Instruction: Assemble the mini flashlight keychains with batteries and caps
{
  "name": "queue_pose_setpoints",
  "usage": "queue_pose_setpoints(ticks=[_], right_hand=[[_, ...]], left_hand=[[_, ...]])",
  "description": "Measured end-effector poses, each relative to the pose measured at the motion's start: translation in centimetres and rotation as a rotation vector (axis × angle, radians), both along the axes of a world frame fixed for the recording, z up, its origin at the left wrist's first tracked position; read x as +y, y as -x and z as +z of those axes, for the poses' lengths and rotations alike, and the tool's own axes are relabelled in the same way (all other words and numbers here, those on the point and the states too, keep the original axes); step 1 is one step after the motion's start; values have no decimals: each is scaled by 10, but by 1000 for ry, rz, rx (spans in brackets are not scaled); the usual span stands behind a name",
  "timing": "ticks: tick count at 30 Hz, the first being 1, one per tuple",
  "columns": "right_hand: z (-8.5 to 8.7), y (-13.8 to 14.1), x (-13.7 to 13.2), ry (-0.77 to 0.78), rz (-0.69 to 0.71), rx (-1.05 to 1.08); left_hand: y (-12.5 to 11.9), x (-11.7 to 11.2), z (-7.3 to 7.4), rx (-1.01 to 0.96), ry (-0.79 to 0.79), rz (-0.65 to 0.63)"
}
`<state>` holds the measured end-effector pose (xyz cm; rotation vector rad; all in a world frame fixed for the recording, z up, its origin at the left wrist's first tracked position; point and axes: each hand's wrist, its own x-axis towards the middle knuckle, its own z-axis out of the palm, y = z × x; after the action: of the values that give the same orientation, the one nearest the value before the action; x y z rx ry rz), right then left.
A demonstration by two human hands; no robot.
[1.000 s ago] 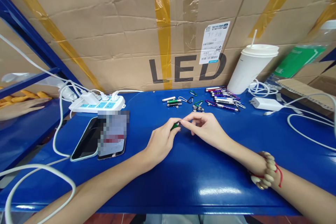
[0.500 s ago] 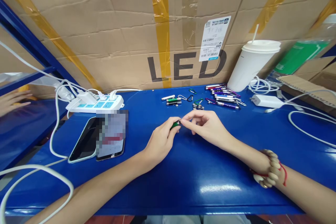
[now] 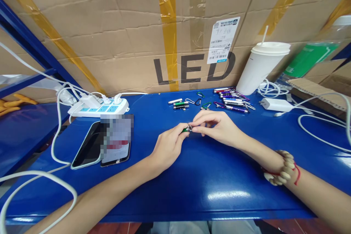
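Observation:
My left hand is closed round a small green keychain flashlight at the middle of the blue table. My right hand pinches the flashlight's silver end with thumb and forefinger, the other fingers curled. Both hands rest low over the tabletop. Behind them lie a few loose flashlights and carabiner clips, and a pile of purple and silver flashlights.
A power strip with plugged chargers sits at back left, two phones in front of it. A white lidded cup with straw stands at back right beside a white charger and cables. A cardboard box walls the back.
My right hand has shifted slightly and its fingers have closed onto the flashlight's tip. Another person's hand at the far left edge has left view. The camera has tilted a little.

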<state>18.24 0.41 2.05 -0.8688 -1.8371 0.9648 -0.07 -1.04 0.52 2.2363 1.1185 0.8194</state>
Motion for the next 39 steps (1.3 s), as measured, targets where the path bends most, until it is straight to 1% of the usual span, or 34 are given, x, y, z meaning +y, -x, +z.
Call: queue_pose_setpoints(ticks=[5, 9, 15, 21, 27, 30, 34, 39], right_hand=[[-5, -1, 2, -27, 39, -21], [-9, -2, 5, -35, 52, -26], [-9, -1, 3, -24, 64, -13], [-10, -1, 1, -34, 60, -41], [-11, -1, 1, -118, 30, -106], [-9, -1, 1, -171, 11, -150], [-8, 0, 0, -188, 4, -181], [-10, 1, 0, -233, -1, -171]], left_hand=[[0, 2, -2, 26, -20, -63], [0, 4, -4, 67, -52, -76], [3, 4, -6, 48, -3, -148], [4, 3, -5, 80, -17, -145], [2, 4, -7, 51, -47, -143], [2, 4, -8, 38, -85, -143], [3, 4, -10, -3, -140, -144], [4, 4, -14, -12, -226, -98]])
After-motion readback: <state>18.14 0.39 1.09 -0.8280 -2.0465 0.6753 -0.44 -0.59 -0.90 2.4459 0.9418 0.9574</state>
